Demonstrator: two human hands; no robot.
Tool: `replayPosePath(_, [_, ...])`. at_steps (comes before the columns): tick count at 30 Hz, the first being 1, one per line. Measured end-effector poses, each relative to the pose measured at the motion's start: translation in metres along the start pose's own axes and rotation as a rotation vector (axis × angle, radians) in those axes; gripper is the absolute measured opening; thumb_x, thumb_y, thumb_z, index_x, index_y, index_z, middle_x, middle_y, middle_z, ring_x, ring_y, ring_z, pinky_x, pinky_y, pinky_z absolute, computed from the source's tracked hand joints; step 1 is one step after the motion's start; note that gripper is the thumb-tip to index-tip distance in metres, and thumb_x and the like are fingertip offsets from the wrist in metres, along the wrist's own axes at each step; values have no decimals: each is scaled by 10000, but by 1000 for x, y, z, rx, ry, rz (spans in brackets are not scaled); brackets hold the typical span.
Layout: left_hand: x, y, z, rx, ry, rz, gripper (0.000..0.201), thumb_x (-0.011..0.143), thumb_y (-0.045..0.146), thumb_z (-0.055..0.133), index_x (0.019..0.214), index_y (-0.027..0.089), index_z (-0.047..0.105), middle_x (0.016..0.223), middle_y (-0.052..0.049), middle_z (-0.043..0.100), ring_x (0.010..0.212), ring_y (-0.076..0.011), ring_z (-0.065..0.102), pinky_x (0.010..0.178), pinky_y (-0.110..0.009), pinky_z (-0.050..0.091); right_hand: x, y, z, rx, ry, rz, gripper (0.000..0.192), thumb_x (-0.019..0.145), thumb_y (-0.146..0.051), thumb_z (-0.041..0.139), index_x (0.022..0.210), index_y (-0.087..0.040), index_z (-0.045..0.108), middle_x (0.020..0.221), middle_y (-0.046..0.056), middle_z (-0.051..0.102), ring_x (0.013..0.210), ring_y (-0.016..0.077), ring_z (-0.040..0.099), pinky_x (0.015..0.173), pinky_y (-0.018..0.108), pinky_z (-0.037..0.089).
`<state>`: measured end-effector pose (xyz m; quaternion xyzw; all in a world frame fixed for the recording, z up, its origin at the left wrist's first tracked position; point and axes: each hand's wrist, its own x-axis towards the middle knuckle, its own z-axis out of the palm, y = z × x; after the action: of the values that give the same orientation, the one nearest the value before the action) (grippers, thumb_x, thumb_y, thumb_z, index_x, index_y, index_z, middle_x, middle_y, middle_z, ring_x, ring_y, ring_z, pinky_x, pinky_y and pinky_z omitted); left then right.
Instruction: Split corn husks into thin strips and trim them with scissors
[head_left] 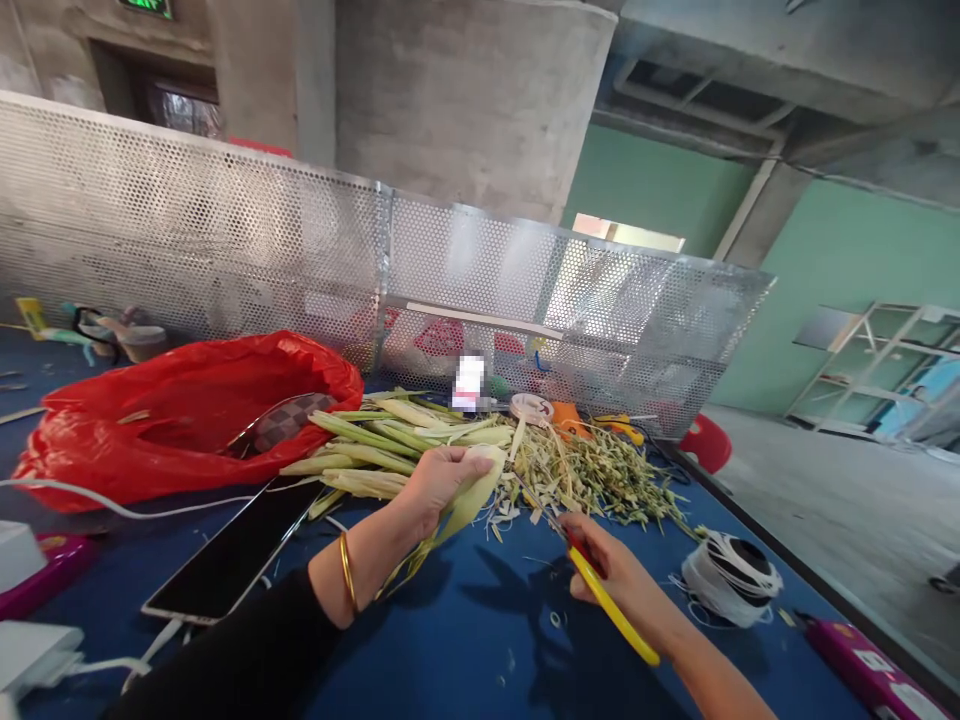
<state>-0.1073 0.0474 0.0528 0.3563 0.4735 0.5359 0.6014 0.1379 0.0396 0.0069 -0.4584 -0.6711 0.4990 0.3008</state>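
Observation:
My left hand (pixel 439 482) grips a pale green-white stalk (pixel 469 500) over the blue table (pixel 480 650), its leafy end trailing down toward me. A gold bangle sits on that wrist. My right hand (pixel 611 570) holds a yellow-handled knife (pixel 611 610) whose thin blade points up-left toward the stalk's tip. Just behind lies a pile of whole stalks (pixel 375 440), and to the right a heap of cut peelings (pixel 600 475).
A red plastic bag (pixel 180 420) lies at the left with a phone (pixel 240 550) on a white cable in front of it. A spool of white cord (pixel 731 580) sits at the right near the table edge. A perforated metal screen (pixel 300 260) stands behind.

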Motion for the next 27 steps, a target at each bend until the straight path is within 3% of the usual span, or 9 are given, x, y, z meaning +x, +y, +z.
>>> replayPosePath(8, [-5, -13, 12, 77, -47, -39, 201, 564, 282, 779, 681, 137, 704, 582, -40, 689, 486, -146, 597, 487, -244, 453, -2, -7, 0, 21, -51, -41, 605, 639, -444, 739, 1174, -215, 575, 806, 7, 467, 732, 161, 464, 737, 290, 472])
replayPosePath(14, [-4, -16, 15, 111, -64, -56, 155, 575, 239, 756, 675, 134, 700, 567, -38, 680, 482, -136, 587, 483, -234, 445, -3, -9, 2, 12, -72, -73, 514, 670, -433, 719, 1111, -191, 615, 723, -10, 456, 653, 142, 456, 669, 276, 465])
replayPosePath(21, [0, -21, 15, 119, -55, -39, 154, 577, 244, 770, 628, 135, 674, 508, -8, 631, 434, -100, 535, 444, -204, 401, -3, -9, 5, -12, -94, -53, 529, 706, -423, 690, 1162, -180, 576, 714, -10, 487, 647, 145, 497, 643, 269, 449])
replayPosePath(27, [1, -23, 14, 133, -65, -58, 204, 588, 290, 774, 696, 135, 698, 590, -39, 686, 474, -125, 580, 473, -222, 439, 1, 0, 4, -19, -108, -114, 494, 720, -468, 686, 1091, -153, 602, 685, -32, 392, 564, 86, 348, 489, 211, 303])
